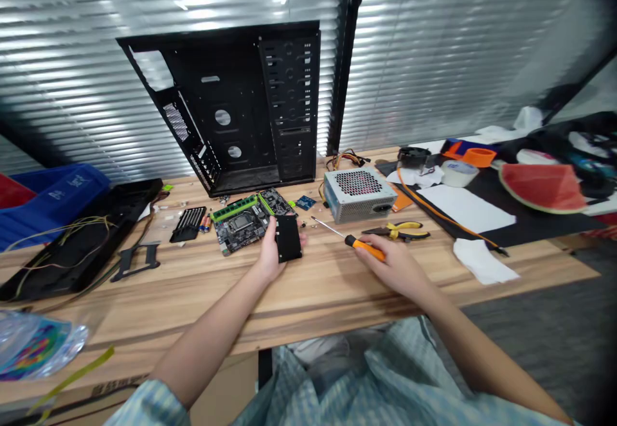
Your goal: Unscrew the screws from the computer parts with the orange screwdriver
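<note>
My left hand (268, 254) grips a flat black rectangular drive (288, 238) and holds it just above the wooden table (308, 291), right beside a green motherboard (250, 218). My right hand (393, 260) is closed round the orange handle of a screwdriver (348, 238). Its metal shaft points up and left toward the drive, with the tip lying a short way from it. Yellow-handled pliers (401, 230) lie just behind my right hand.
An open black computer case (241, 108) stands at the back, with a silver power supply (357, 193) to its right. A black side panel (72, 239) and bracket (137, 260) lie left. White papers (465, 207), a tape roll (459, 173) and clutter fill the right.
</note>
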Available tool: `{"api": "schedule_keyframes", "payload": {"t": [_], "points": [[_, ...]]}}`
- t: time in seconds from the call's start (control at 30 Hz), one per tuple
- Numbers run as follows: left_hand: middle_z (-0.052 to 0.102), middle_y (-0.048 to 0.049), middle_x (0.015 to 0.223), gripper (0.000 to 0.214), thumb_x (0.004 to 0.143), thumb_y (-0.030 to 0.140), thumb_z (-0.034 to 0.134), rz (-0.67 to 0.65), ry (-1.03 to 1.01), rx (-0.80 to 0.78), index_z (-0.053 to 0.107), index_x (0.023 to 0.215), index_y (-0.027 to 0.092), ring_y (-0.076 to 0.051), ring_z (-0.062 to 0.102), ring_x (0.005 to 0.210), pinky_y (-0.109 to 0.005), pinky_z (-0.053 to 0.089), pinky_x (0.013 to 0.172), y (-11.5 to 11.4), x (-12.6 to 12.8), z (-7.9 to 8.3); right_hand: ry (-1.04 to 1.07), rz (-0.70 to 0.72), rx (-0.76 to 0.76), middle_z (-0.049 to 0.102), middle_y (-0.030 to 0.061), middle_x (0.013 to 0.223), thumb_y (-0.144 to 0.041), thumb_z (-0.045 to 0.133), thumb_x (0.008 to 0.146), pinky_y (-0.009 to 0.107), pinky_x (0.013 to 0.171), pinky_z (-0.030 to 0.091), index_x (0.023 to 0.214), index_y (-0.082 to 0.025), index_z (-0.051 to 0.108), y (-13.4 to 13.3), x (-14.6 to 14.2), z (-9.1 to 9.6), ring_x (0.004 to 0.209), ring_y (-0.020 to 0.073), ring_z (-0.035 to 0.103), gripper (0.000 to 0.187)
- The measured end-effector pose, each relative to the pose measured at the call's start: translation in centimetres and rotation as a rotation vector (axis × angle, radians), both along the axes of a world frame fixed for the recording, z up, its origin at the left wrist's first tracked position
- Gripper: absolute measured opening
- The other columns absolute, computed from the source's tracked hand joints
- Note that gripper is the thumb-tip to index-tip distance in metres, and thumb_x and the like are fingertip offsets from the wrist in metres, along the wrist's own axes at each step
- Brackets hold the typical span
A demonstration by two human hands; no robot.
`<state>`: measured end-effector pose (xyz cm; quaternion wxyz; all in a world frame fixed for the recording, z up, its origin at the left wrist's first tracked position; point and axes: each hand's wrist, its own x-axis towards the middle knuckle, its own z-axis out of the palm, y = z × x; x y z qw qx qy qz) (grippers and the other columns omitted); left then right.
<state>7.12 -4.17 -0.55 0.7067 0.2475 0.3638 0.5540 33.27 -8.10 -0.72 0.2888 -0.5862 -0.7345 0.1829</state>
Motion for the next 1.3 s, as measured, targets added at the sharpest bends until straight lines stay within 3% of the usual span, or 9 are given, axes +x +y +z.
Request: {"api": "schedule_keyframes", "payload": {"t": [0.2,0.37,0.67,0.93,1.3], "points": [[0.072,-0.0091,0.101,0.054,0.094,0.057,0.041,-0.042,0.049,0.105,0.053,0.134,0.022,-0.020,0.071,0.074,-0.029,0.057,0.060,-0.3,0.1,0.1,0.302,0.142,0.027,0.073,0.0091,0.111,-0.044,0.060,0.087,0.033,0.086,0.055,0.109,-0.019,0.070,-1.6,-0.7,0.9,0.100,0.0238,0.070,0.034],[0.069,-0.0093,0.113,0.057,0.090,0.059,0.049,-0.090,0.107,0.190,0.052,0.136,0.026,-0.020,0.070,0.078,-0.026,0.056,0.057,-0.8,0.3,0.5,0.353,0.170,-0.009,0.074,0.0088,0.109,-0.042,0.061,0.087,0.034,0.086,0.055,0.109,-0.019,0.070,-2.0,-2.0,0.9,0.098,0.0232,0.070,0.032],[0.070,-0.0096,0.112,0.063,0.083,0.061,0.059,-0.072,0.136,0.229,0.056,0.134,0.024,-0.017,0.069,0.072,-0.024,0.055,0.056,-0.9,0.3,0.4,0.414,0.139,-0.031,0.075,0.0100,0.107,-0.043,0.063,0.085,0.035,0.086,0.056,0.106,-0.019,0.071,-2.5,-2.1,0.6,0.098,0.0245,0.071,0.033],[0.067,-0.0105,0.115,0.079,0.077,0.072,0.057,-0.113,0.248,0.326,0.050,0.139,0.024,-0.016,0.067,0.073,-0.026,0.055,0.057,-0.8,0.1,-0.1,0.329,0.157,-0.025,0.074,0.0086,0.110,-0.044,0.061,0.088,0.034,0.084,0.056,0.111,-0.020,0.069,-2.9,-1.5,0.9,0.099,0.0241,0.070,0.035],[0.059,-0.0105,0.114,0.077,0.085,0.076,0.035,0.002,0.575,0.582,0.049,0.140,0.023,-0.014,0.052,0.072,-0.027,0.047,0.063,0.4,-0.8,-1.7,0.189,0.185,0.257,0.077,0.0068,0.100,-0.030,0.063,0.088,0.027,0.077,0.057,0.108,-0.018,0.069,-3.9,-1.8,3.2,0.088,0.0188,0.073,0.024]]}}
